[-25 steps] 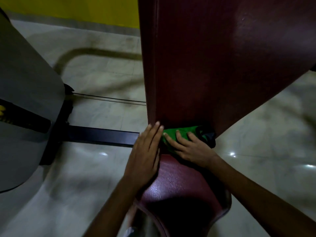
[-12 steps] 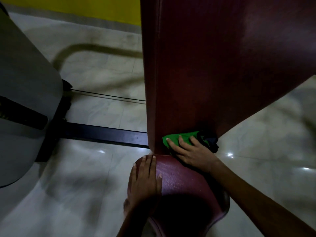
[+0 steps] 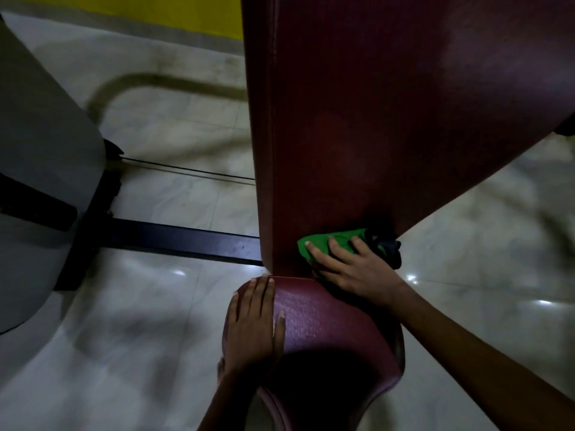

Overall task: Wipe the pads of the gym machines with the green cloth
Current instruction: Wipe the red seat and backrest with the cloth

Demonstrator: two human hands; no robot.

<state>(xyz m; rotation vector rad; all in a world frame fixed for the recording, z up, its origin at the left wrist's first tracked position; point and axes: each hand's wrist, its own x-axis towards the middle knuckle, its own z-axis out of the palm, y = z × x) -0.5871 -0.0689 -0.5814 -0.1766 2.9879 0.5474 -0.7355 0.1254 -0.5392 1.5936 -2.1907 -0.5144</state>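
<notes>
The right hand (image 3: 351, 269), fingers spread, presses the green cloth (image 3: 333, 242) against the back pad's (image 3: 389, 119) base; the flat left hand (image 3: 252, 325) steadies the apparently unwiped seat pad (image 3: 326, 331).

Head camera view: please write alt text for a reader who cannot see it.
A person's right hand presses a green cloth against the bottom of a dark red back pad, while the left hand rests flat on the red seat pad. Pale tiled floor lies below.
</notes>
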